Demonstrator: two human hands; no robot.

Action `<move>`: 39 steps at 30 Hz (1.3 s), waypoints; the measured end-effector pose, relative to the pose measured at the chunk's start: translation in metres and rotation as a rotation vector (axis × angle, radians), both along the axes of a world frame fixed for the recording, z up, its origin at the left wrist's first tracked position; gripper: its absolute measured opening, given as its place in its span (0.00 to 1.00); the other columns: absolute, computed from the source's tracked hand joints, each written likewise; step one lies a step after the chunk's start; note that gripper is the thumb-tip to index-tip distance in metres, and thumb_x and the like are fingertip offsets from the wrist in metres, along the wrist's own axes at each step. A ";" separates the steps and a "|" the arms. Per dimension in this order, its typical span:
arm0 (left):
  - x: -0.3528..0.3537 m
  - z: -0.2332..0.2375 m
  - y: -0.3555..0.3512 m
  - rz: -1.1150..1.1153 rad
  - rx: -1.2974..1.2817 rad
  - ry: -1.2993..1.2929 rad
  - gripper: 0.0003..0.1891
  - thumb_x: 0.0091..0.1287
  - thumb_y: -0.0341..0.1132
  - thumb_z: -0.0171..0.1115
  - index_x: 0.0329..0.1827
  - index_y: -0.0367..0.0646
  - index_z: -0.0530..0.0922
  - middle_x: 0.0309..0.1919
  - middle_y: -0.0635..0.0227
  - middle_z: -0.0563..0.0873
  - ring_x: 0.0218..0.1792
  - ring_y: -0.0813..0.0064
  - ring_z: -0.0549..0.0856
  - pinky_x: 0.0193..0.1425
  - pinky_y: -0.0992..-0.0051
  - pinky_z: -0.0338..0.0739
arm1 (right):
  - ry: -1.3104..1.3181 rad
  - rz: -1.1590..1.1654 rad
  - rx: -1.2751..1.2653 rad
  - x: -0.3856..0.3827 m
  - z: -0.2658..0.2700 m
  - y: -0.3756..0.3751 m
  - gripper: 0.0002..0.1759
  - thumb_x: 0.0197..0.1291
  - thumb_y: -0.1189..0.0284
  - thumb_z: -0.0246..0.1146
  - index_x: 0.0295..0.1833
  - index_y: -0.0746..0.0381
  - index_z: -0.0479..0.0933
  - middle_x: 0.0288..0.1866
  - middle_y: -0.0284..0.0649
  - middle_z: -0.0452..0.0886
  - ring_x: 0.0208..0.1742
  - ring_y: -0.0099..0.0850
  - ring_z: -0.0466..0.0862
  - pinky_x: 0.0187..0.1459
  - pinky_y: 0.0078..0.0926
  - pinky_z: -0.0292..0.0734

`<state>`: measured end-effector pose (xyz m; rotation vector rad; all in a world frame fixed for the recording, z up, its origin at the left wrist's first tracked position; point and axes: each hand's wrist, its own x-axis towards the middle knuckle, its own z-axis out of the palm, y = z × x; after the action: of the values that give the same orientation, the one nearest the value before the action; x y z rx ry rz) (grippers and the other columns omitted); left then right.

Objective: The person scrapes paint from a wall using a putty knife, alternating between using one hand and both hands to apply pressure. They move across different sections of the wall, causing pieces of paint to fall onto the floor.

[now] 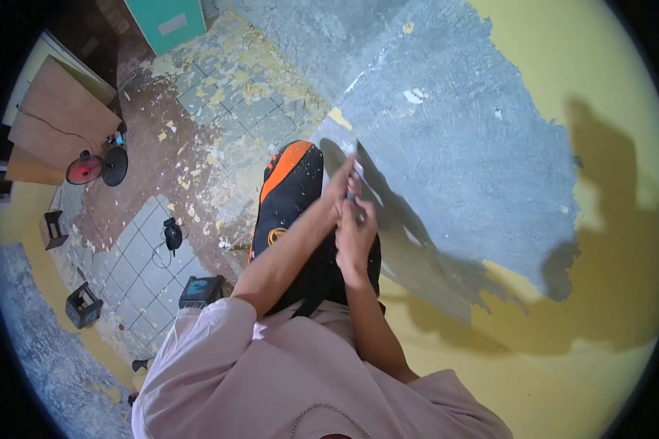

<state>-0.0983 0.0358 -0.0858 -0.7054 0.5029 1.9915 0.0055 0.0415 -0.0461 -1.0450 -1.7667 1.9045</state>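
My left hand (337,189) is closed around the upper part of a scraper (354,148), with its fingers pointing along the tool. Just below it, my right hand (355,240) is wrapped round the lower part of the handle. The scraper's pale blade is blurred and lies against or very near the bare grey patch of wall (454,146); contact cannot be made out. A small yellow remnant of paint (339,118) sits on the wall's lower edge, a little beyond the blade. My black and orange legwear (289,197) is beneath my forearms.
Yellow paint (564,51) with a ragged edge surrounds the grey patch. Paint flakes litter the tiled floor (249,110). To the left are a fan (86,168), a brown board (58,110), a black device with a cable (172,234) and small dark stools (84,305). A teal panel (167,25) stands ahead.
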 end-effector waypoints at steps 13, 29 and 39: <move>-0.034 -0.016 -0.008 0.106 0.201 0.002 0.22 0.64 0.56 0.59 0.23 0.49 0.69 0.11 0.79 0.69 0.09 0.88 0.65 0.10 0.88 0.57 | -0.054 0.021 0.002 -0.028 -0.003 -0.002 0.11 0.62 0.69 0.61 0.46 0.61 0.70 0.28 0.34 0.75 0.13 0.15 0.66 0.11 0.16 0.52; -0.028 -0.010 -0.007 -0.060 0.054 0.058 0.22 0.62 0.58 0.59 0.28 0.49 0.68 0.13 0.76 0.69 0.08 0.85 0.64 0.08 0.86 0.55 | -0.097 0.054 0.304 -0.016 0.010 -0.017 0.11 0.66 0.72 0.55 0.45 0.69 0.67 0.45 0.53 0.78 0.45 0.30 0.80 0.47 0.23 0.72; -0.062 -0.015 -0.013 0.197 0.229 -0.119 0.20 0.66 0.55 0.56 0.28 0.47 0.71 0.13 0.75 0.72 0.08 0.87 0.66 0.09 0.89 0.61 | 0.079 0.099 -0.020 -0.056 0.016 -0.009 0.11 0.63 0.74 0.57 0.45 0.70 0.69 0.43 0.43 0.77 0.42 0.25 0.77 0.46 0.24 0.73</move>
<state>-0.1607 0.0228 -0.1010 -0.7471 0.1347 2.1320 -0.0502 0.0326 -0.0302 -0.8905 -1.7895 1.9975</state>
